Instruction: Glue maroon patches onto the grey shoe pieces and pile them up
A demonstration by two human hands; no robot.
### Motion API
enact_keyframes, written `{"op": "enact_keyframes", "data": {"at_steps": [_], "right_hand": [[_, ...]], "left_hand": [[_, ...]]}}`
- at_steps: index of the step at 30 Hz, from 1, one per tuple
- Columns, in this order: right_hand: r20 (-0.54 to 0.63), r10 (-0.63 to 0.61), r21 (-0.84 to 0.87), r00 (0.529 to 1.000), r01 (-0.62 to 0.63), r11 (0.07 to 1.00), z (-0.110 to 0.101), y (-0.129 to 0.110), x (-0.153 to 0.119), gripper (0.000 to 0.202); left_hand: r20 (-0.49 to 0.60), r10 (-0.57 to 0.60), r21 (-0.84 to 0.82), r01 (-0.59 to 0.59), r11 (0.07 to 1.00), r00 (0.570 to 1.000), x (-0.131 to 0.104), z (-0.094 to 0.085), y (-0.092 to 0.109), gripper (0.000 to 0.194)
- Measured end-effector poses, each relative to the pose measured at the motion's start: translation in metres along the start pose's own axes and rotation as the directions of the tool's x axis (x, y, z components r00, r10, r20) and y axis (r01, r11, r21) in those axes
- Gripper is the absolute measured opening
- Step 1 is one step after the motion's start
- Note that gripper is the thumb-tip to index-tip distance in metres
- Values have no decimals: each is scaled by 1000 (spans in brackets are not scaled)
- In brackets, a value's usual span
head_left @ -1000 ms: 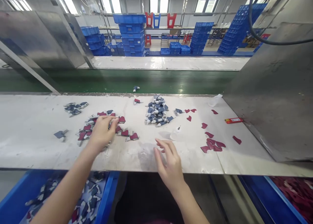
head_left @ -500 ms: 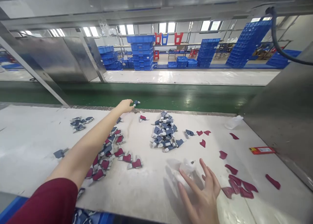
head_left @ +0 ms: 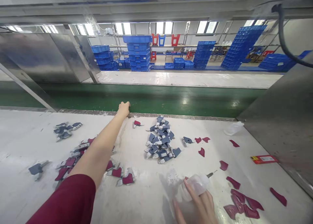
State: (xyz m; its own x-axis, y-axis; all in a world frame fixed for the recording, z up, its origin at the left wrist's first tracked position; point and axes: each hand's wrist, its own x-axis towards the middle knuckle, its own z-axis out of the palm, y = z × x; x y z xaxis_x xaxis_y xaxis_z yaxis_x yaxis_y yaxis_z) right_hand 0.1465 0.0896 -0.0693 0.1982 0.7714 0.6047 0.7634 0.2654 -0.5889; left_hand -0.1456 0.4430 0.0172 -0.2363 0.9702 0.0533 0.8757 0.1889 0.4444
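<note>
The left hand is reaching to the near edge of the green conveyor belt, its fingers curling; whether it is holding anything cannot be told. Well apart from it, the right hand is closing around a translucent squeeze bottle above the white worktable. The bottle is tilting, its thin nozzle pointing toward the loose maroon pieces. A light grip probably serves best, as squeezing could force out any contents; the tip wants holding clear of those pieces. The left forearm is passing over maroon-faced parts, so carrying it high should avoid dragging them. Between the arms, blue-grey parts are lying heaped; farther right, a red-and-yellow packet is resting beside the metal panel.
</note>
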Motion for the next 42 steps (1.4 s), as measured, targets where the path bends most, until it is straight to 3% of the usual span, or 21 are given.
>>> {"op": "enact_keyframes", "data": {"at_steps": [3, 5, 7, 10, 11, 13, 14, 16, 18, 22, 27, 32, 42], "right_hand": [[-107, 48, 80, 993, -39, 996, -1, -4, -2, 32], [-193, 106, 90, 975, -90, 992, -1, -6, -6, 30], [-296, 189, 88, 936, -171, 981, -2, -8, -12, 30], [-383, 282, 147, 879, -244, 959, -6, -9, -17, 28], [-378, 280, 176, 882, -229, 957, -8, -8, -18, 27], [-355, 220, 220, 908, -147, 964, -13, -6, -19, 23], [-354, 175, 227, 919, -97, 969, -16, -5, -19, 23], [-392, 133, 225, 910, -45, 973, -20, -2, -20, 26], [-434, 207, 258, 877, -99, 961, -23, 0, -22, 27], [-347, 430, 450, 834, -254, 856, -28, -3, -23, 34], [-114, 484, 575, 868, -339, 744, -32, -19, -16, 34], [-50, 400, 500, 915, -324, 803, -29, -35, -15, 28], [-41, 317, 341, 948, -285, 896, -29, -40, -16, 24]], "left_hand": [[58, 3, -161, 7, 987, 998, -18, -19, 3, 37], [98, 28, -296, 2, 955, 995, -43, -32, 7, 40], [131, 80, -436, -15, 900, 988, -83, -41, 9, 48], [199, 164, -592, -15, 805, 966, -165, -47, 8, 52], [242, 191, -643, 9, 766, 951, -195, -46, 8, 52], [412, 213, -757, 203, 621, 886, -251, -39, 8, 52], [441, 214, -776, 250, 579, 872, -275, -33, 8, 48], [458, 207, -788, 287, 544, 864, -314, -19, 11, 42], [448, 188, -791, 289, 539, 874, -339, -4, 15, 41], [414, 175, -808, 272, 522, 894, -363, 25, 19, 42], [249, 157, -784, 104, 612, 956, -376, 41, 12, 32], [74, 142, -725, -45, 687, 987, -382, 46, 9, 18], [33, 162, -702, -92, 706, 986, -384, 47, 11, 18]]}}
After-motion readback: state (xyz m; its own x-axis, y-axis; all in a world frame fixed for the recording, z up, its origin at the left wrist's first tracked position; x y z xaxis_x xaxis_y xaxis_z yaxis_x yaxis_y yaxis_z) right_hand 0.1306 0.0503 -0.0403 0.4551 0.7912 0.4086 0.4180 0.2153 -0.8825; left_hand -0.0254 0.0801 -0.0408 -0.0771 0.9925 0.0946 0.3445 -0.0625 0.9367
